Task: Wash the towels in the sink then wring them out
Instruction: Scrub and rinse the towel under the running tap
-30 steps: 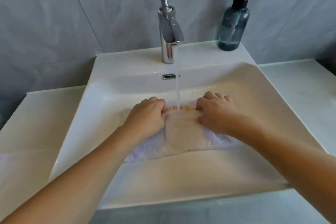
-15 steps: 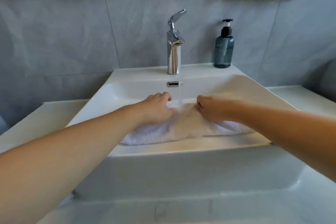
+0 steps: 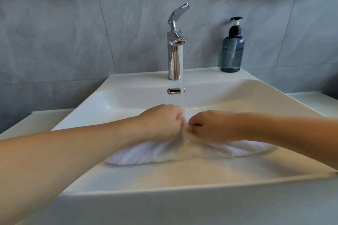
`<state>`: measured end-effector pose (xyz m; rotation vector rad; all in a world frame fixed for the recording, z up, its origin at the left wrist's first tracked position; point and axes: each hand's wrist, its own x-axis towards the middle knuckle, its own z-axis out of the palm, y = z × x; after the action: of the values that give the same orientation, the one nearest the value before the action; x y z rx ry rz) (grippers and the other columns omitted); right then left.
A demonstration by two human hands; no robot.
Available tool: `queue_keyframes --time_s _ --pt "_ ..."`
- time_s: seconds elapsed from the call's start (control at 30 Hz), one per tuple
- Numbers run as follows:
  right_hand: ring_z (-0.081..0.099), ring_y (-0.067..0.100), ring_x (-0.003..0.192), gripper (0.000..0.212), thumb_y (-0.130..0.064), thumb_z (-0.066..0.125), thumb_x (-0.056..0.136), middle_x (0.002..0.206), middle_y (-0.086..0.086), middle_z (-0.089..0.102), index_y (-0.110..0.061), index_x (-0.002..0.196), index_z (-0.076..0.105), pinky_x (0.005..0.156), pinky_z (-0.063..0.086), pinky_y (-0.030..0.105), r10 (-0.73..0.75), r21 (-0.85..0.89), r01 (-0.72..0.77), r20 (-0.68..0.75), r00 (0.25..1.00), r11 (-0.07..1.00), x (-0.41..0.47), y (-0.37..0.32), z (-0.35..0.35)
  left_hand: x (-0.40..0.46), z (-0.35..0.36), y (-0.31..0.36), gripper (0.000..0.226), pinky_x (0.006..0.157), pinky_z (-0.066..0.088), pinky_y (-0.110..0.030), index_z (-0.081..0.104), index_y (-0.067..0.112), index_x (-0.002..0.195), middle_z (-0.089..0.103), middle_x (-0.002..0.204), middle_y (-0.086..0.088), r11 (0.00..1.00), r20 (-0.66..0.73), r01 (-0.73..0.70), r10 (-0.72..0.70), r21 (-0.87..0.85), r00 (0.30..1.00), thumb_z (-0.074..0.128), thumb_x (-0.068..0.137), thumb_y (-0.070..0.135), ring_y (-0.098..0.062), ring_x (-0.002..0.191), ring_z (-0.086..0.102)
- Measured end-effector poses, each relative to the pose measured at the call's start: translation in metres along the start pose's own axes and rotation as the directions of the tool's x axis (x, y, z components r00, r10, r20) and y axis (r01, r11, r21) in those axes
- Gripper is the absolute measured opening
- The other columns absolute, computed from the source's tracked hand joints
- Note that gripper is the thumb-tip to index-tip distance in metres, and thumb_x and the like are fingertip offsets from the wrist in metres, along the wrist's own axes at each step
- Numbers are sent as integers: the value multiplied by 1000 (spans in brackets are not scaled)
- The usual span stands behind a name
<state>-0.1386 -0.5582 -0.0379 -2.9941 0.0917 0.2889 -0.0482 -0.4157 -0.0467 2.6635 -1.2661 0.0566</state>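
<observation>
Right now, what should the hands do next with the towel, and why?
Probably rub the bunched middle of the towel together. Both the left hand and right hand grip it under the running water, and its ends lie flat in the sink.

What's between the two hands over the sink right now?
In the head view, the water stream falls between the left hand and right hand, onto the bunched white towel both grip.

A bathroom: a white sink (image 3: 274, 97) with chrome tap (image 3: 174, 56), soap dispenser (image 3: 232, 49), grey wall tiles (image 3: 54, 33).
</observation>
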Motion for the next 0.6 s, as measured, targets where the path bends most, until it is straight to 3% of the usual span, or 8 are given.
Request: queue_keyframes --time_s 0.07,0.17,0.23,0.33,0.4,0.47,0.53,0.6 --pt "51 14 78 34 -40 37 97 78 -10 53 -26 69 50 76 41 35 -2 99 6 -35 999 995 -2 1 -3 0 -2 -1 32 67 35 -32 40 22 69 44 72 10 998 -15 15 -15 58 1000 38 100 27 -22 83 50" --pt "51 19 82 34 -33 41 99 77 -8 51 -25 68 49 70 38 32 20 102 -9 -103 994 995 -1 6 -8 -1 -1 9 32 67 41 -30 48 21 68 55 75 6 997 71 2 4 -83 997 41 99 26 -20 82 56" --pt "52 19 83 31 -34 43 98 80 -6 56 -23 71 54 72 40 33 13 176 12 -140 990 984 1 6 -8 0 -6 2 32 70 44 -32 51 18 71 60 83 0 996 46 78 -76 -52 996 44 100 31 -23 84 58" --pt "54 23 95 24 -31 37 102 106 2 62 -22 94 58 80 42 35 78 44 -69 -232 970 997 9 11 -8 -2 -9 -9 24 77 48 -36 55 12 93 65 104 -10 978 87 188 -196 93 977 43 99 32 -27 89 58" --pt "54 27 96 22 -26 35 104 114 10 61 -15 103 55 83 44 36 163 -40 -180 -267 950 983 15 20 -8 -8 -6 2 36 78 44 -39 40 15 115 60 112 -7 983 194 185 -178 -19 965 46 94 43 -27 91 53" --pt "53 28 91 21 -27 35 104 111 12 61 -13 101 52 77 44 36 181 5 -189 -305 935 982 16 23 -10 -16 -5 11 50 87 41 -41 29 28 123 47 117 0 993 176 113 -108 -18 978 52 86 53 -25 103 48" --pt "53 28 90 24 -31 37 104 105 10 60 -13 100 52 77 44 37 166 122 -128 -390 906 984 17 20 -16 -18 -10 9 32 86 40 -39 36 27 113 44 111 0 994 110 22 -34 107 993 52 89 42 -25 106 47" --pt "52 27 93 24 -33 36 104 107 8 58 -14 104 51 81 44 39 176 225 -84 -428 887 971 21 13 -22 -16 -19 -1 4 83 45 -41 45 21 95 47 103 -3 993 58 14 -21 117 998 46 91 23 -27 101 53"
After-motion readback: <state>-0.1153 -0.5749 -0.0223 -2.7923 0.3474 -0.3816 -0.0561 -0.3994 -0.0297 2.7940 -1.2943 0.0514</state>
